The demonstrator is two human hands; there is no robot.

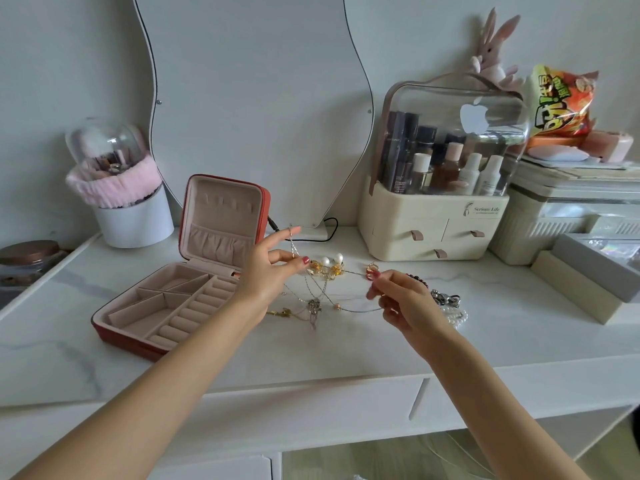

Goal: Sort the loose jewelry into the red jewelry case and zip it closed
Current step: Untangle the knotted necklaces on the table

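Both forearms reach over the vanity top (346,355). Left hand (268,271) pinches one end of a thin silver chain (349,308); right hand (401,299) pinches the other, strand sagging between them above tangled necklaces (313,306). Light, limp and snag-prone, it seems best held by its ends. Red jewelry case (180,292) lies open, left, trays apparently empty.

We count one case (180,271), lid up, and two hands (266,271) (405,303) over the table (346,355). Two pearls (331,260) sit side by side. Chains (322,296) are tangled; we cannot number them. One organizer (436,188) shows three drawers (412,233). One plush rabbit (493,53), one snack bag (561,102), one brush holder (119,188), one mirror (252,98).
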